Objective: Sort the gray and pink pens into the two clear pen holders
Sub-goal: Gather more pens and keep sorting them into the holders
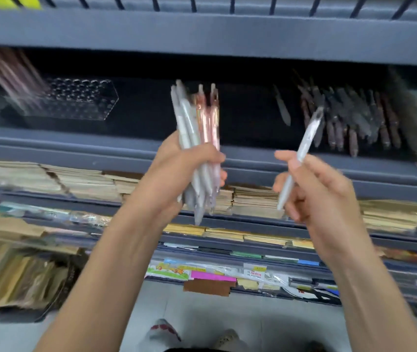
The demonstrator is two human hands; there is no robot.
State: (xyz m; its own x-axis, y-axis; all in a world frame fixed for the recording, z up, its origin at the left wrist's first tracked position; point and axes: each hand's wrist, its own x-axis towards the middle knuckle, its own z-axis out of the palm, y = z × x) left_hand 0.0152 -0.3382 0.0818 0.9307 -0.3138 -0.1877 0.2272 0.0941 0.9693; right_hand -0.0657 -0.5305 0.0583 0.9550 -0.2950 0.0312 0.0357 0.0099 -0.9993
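Note:
My left hand grips a bundle of gray and pink pens, held upright in front of the shelf. My right hand pinches a single gray pen that slants up to the right. A clear pen holder with many round holes sits on the dark shelf at the left, with several pink pens standing in its left end, blurred. A pile of gray and pink pens lies on the shelf at the right. A blurred gray mass of pens shows at the far right edge.
One loose gray pen lies on the shelf between the bundle and the pile. Below the shelf edge run tiers stacked with paper goods and packets. My feet show on the gray floor.

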